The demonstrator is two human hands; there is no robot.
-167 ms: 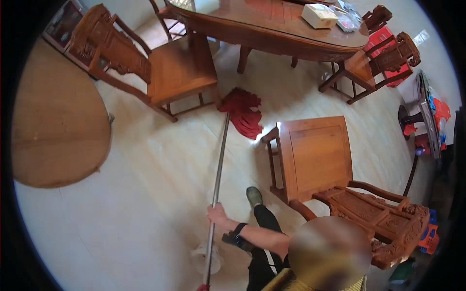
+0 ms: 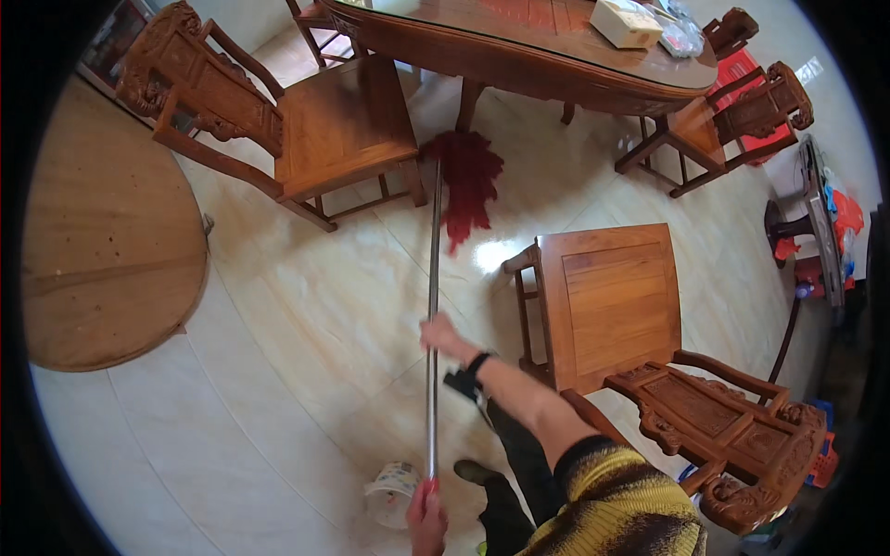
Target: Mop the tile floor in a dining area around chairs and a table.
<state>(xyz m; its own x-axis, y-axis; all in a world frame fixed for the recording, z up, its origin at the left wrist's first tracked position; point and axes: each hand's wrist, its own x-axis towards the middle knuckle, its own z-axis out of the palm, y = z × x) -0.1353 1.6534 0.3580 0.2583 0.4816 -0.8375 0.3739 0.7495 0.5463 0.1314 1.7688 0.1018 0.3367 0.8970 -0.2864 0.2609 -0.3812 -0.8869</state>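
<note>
A mop with a long metal pole [image 2: 433,398] reaches across the floor to its dark red mop head [image 2: 471,181], which lies spread out beside a chair leg and in front of the table. My right hand [image 2: 447,339], below a black wristband, is closed round the middle of the pole. Lower down, my left hand [image 2: 428,521] grips the red handle end of the same mop. Just left of that hand, a white bucket [image 2: 391,496] stands on the floor, partly behind the pole.
Carved wooden chairs stand left [image 2: 348,120] and right [image 2: 616,296] of the mop. A glass-topped wooden table [image 2: 519,57] is at the far side, holding a box [image 2: 627,24]. A large round wooden board [image 2: 111,241] leans at left. A screen on a stand [image 2: 816,218] is far right.
The mop head has moved slightly away toward the table and its strands have spread differently. Both hands have moved farther forward with the pole. My left hand and more of the bucket now show.
</note>
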